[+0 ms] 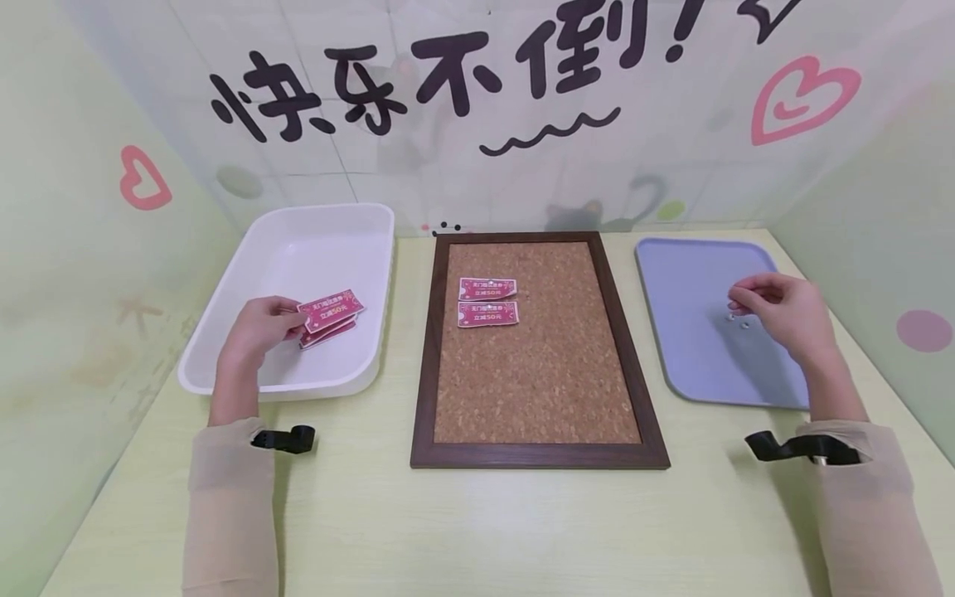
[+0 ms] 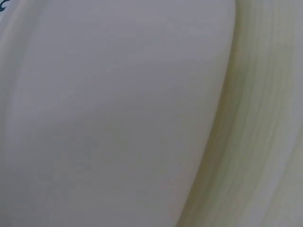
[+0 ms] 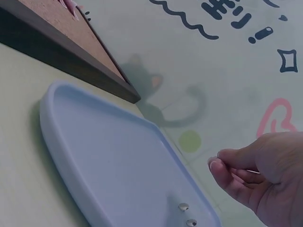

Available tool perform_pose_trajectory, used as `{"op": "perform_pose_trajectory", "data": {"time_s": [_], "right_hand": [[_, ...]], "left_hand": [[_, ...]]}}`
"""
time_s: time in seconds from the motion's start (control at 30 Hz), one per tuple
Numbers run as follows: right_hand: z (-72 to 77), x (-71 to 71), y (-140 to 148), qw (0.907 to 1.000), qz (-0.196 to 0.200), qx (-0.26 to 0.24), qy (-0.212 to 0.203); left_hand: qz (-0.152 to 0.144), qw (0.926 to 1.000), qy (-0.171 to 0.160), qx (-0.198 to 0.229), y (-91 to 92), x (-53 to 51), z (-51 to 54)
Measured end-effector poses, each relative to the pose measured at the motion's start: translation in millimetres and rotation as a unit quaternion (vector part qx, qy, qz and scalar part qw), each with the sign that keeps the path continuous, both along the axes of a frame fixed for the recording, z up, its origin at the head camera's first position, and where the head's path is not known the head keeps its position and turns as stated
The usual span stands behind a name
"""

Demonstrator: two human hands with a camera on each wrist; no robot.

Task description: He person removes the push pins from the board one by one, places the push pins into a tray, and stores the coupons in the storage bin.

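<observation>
In the head view, my left hand [image 1: 257,332] is over the white tray [image 1: 298,230] and pinches the left end of a pink coupon [image 1: 332,309]. More pink coupons [image 1: 328,334] lie just beneath that one. My right hand [image 1: 779,311] is raised above the blue tray [image 1: 709,265]. Its thumb and index fingertips meet around a small thumbtack, mostly hidden by the fingers. Two silver thumbtacks lie in the tray below, one thumbtack [image 3: 183,207] beside the other thumbtack [image 3: 191,222]. The left wrist view takes in tray and table, without the hand.
Between the trays lies a cork board [image 1: 537,373] in a dark wooden frame [image 1: 540,456]. Two pink coupons are pinned at its upper left, an upper coupon [image 1: 477,290] and a lower coupon [image 1: 477,316]. A printed wall [image 1: 448,191] stands behind.
</observation>
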State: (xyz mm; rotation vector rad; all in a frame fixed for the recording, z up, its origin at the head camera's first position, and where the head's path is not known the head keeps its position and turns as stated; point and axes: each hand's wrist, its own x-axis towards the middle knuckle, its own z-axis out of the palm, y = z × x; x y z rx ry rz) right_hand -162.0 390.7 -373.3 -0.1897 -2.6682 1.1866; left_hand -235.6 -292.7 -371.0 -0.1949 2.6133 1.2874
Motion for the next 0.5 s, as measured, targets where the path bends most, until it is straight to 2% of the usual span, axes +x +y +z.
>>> {"op": "perform_pose_trajectory", "data": {"time_s": [0.23,0.5], "right_hand": [[-9.2,5.3,25.4,0.9984,0.002,0.015,-0.055],[-16.1,13.4,46.0,0.9914,-0.033,0.045,-0.119]], "left_hand": [[0.006,0.9997,-0.019,-0.013,0.6,0.8,1.3],[0.007,0.9990,-0.031,-0.031,-1.7,1.7,1.4]]}}
